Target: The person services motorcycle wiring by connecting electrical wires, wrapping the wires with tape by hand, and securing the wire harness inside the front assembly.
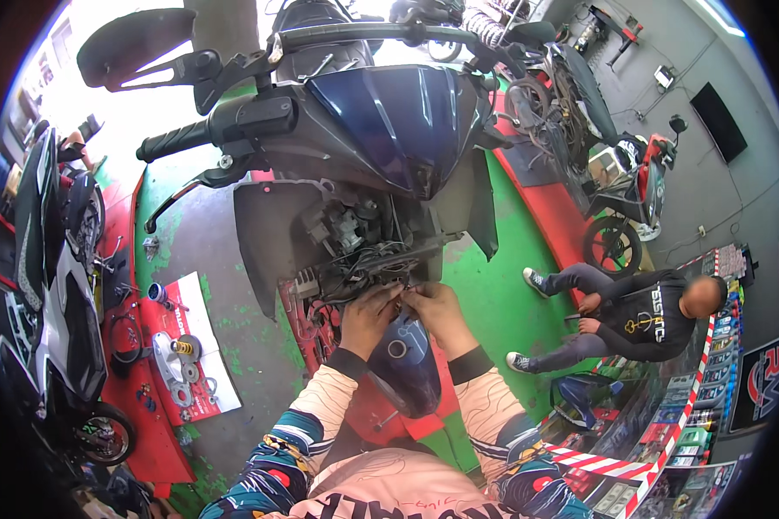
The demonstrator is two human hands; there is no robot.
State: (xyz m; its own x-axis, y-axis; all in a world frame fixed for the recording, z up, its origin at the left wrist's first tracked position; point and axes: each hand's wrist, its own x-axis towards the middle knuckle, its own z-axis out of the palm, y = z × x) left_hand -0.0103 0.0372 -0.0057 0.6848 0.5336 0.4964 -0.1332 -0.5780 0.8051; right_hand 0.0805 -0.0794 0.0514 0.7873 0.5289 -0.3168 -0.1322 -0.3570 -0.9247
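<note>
In front of me stands a scooter with a dark blue front panel (389, 121) and its lower front cover off, leaving a metal-and-black mechanism (346, 229) and cables bare. Just below these parts my left hand (370, 318) and my right hand (439, 313) meet, fingertips pinched close together. Whatever small piece lies between the fingers is too hidden to name. Under my hands sits a dark blue front mudguard (409, 376) with a round hole in its top. Above on the left are the handlebar grip (177, 140) and its brake lever (180, 195).
At left, metal parts and a yellow spring (182, 347) lie on a red-and-white sheet (215, 372). A white-and-black motorcycle (65, 303) stands beyond. On the right a person (658, 316) sits near a striped-edged display case (601, 463). Another motorcycle (614, 238) stands behind on a red platform.
</note>
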